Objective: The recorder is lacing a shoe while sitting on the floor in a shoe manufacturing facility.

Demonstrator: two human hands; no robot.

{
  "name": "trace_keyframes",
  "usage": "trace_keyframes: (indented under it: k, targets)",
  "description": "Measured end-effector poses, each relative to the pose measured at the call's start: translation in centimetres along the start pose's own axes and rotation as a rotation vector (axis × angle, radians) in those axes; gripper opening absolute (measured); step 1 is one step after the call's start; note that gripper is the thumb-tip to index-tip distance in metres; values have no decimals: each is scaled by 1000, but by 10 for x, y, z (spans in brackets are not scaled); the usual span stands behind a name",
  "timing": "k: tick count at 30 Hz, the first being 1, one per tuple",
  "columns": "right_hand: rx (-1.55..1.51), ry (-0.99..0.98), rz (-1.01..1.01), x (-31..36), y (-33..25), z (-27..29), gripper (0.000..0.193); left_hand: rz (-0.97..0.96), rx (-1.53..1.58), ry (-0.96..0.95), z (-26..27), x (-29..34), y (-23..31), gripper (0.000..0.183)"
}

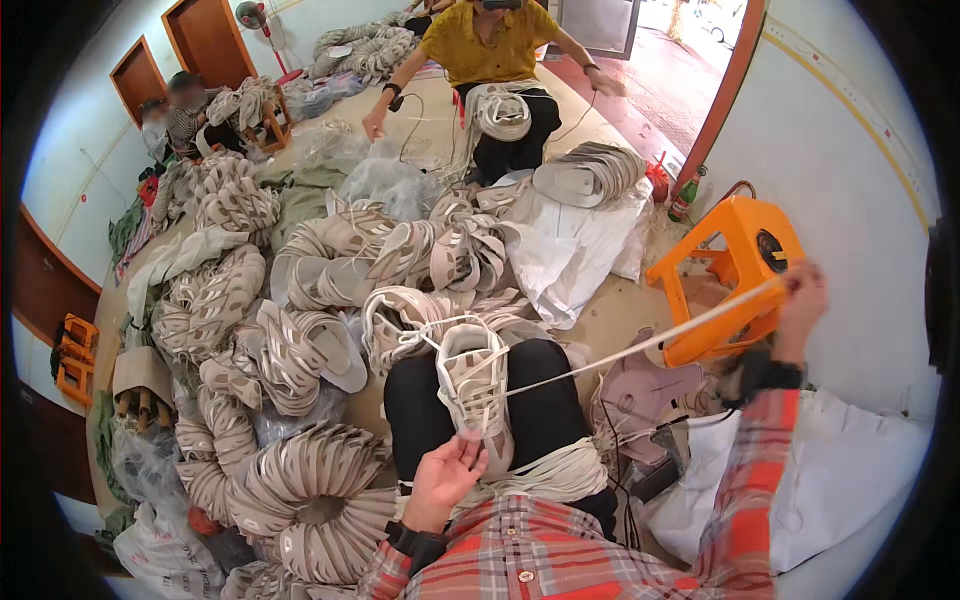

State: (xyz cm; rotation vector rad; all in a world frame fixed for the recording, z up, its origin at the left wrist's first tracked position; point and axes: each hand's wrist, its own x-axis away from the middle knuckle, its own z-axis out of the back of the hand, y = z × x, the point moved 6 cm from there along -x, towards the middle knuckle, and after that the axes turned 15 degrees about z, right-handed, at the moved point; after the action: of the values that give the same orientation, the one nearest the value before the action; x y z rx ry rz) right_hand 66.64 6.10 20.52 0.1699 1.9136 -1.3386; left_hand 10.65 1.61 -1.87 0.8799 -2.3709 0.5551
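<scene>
A beige and white shoe upper (pixel 473 370) rests upright between my knees, its opening away from me. My left hand (pixel 447 480) is at its near end, fingers closed on the upper's edge. Out to the right, my raised right hand (pixel 803 298) grips a white shoelace (pixel 640 343). The lace runs taut from the upper's eyelets across my right knee to that hand. A bundle of white laces (pixel 550 470) lies over my lap. Another upper with a tied white lace (pixel 398 325) sits just beyond my left knee.
Rings of stacked shoe uppers (pixel 310 490) cover the floor at left and ahead. An orange stool (pixel 735 250) stands at right by a green bottle (pixel 685 195). White sheeting (pixel 840 480) lies at lower right. A person in a yellow top (pixel 490 45) sits opposite, arms spread.
</scene>
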Motion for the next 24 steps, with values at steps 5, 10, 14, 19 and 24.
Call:
trace_keyframes:
  k: [5, 10, 14, 19, 24]
  targets:
    - [25, 150, 145, -62, -49, 52, 14, -498, -867, 237, -34, 19, 29, 32]
    - [101, 120, 197, -48, -80, 70, 16, -1296, -2349, 297, -112, 21, 45, 28]
    - [56, 104, 129, -40, -82, 91, 16, -1369, -2412, 43, -121, 26, 66, 17]
    - [41, 17, 63, -17, -83, 75, 13, -744, -1322, 207, -100, 3, 113, 12]
    - [30, -40, -40, 4, -100, 49, 14, -436, -717, 267, -62, -1, 142, 29]
